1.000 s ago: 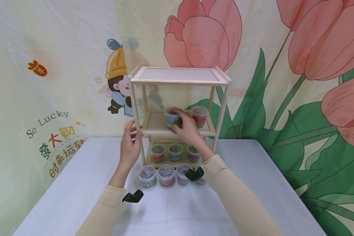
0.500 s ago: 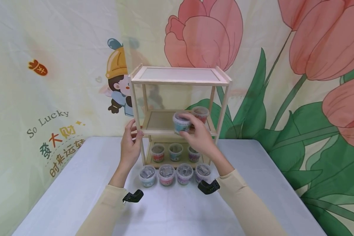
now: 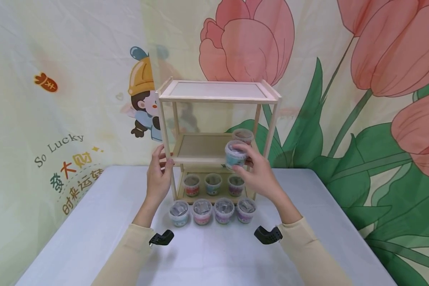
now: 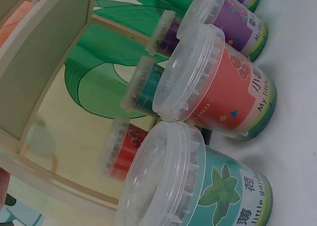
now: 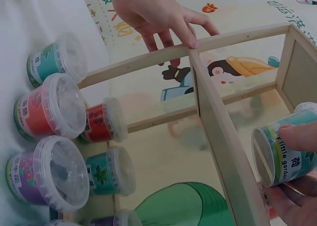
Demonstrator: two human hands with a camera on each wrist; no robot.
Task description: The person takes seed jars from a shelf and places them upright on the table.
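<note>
My right hand [image 3: 261, 174] holds a teal lidded plastic cup [image 3: 235, 155] with a mint-leaf label, thumb on one side and fingers on the other. The cup is in front of the middle board of a small wooden shelf rack [image 3: 219, 161]. My left hand [image 3: 159, 172] grips the rack's left post at middle-board height. Behind the held cup, a red cup [image 3: 242, 135] stands on the right end of the middle board, partly hidden. The bottom board carries a red cup [image 3: 192, 186], a teal cup [image 3: 213, 184] and a purple cup [image 3: 236, 186].
Several lidded cups stand in a row on the white table [image 3: 207, 258] before the rack: a teal cup [image 3: 179, 213], a pink-red cup [image 3: 201, 212] and two purple ones, including this right-end cup [image 3: 246, 210]. A printed cloth [image 3: 361, 119] hangs behind.
My right hand has drawn the teal cup off the middle board, forward and to the right. The left hand stays on the rack's post.
</note>
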